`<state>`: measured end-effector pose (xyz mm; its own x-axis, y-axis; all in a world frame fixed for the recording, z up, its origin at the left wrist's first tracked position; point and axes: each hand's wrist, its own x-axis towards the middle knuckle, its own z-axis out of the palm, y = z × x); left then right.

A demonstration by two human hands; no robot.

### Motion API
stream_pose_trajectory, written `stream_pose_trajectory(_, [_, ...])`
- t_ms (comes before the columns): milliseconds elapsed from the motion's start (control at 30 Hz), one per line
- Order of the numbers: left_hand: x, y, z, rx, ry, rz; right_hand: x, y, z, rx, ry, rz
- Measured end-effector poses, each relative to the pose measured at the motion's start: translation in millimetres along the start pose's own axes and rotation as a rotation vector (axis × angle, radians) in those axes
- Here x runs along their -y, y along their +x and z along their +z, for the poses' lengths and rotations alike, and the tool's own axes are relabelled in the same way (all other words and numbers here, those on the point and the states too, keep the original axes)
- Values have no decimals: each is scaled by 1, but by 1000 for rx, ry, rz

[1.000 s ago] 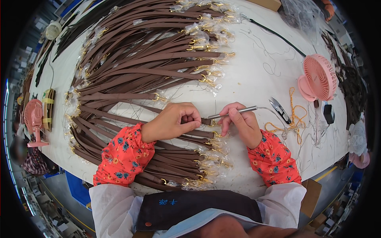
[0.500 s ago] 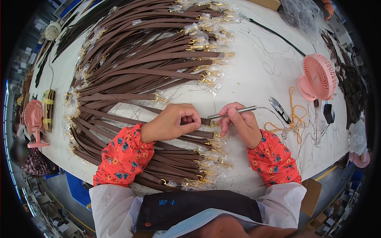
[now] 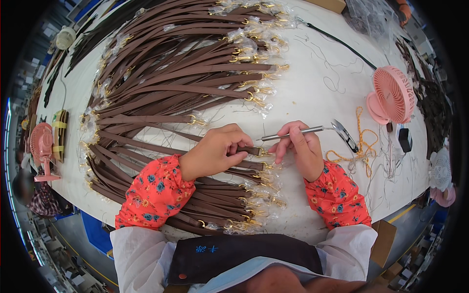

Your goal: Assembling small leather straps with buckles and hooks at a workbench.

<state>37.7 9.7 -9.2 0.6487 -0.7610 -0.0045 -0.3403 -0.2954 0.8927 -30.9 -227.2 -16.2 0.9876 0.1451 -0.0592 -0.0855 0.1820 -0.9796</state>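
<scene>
My left hand (image 3: 221,150) is closed round the end of a brown strap (image 3: 252,151), fingers curled in a pinch. A gold-coloured clasp (image 3: 264,152) sits at that strap's end, between my two hands. In my right hand (image 3: 304,149) is a slim metal pen-shaped tool (image 3: 312,130) with a thin grey cord at its back. Its narrow tip points left, just above the strap's end; I cannot tell whether it touches. Many similar brown straps (image 3: 181,78) with gold clasps, partly in clear plastic wrap, lie across the table under and beyond my left hand.
Right of my right hand lie thread snips (image 3: 345,136), a knotted orange cord (image 3: 362,146) and a small black block (image 3: 404,140). A pink fan (image 3: 391,95) stands behind them, another pink fan (image 3: 43,149) at the left edge. Loose threads are scattered over the white table (image 3: 312,97).
My left hand has shifted slightly right with the strap. The tool in my right hand has moved up a little, its tip now lifted away from the strap's end.
</scene>
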Motion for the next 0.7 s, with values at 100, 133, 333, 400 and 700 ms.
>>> stream_pose_trajectory(100, [2, -5, 11, -65, 215, 195, 0, 0, -1, -28, 14, 10])
stream_pose_trajectory(133, [0, -6, 13, -68, 385, 266, 0, 0, -2, -24, 55, 20])
stream_pose_trajectory(333, [-15, -10, 18, -42, 782, 364, 3, -1, -3, -31, 62, 36])
stream_pose_trajectory(400, [-16, -11, 18, -41, 789, 357, 3, 0, -2, -30, 66, 35])
stream_pose_trajectory(700, [-16, -8, 22, -50, 854, 311, 3, 0, -3, 0, 73, 41])
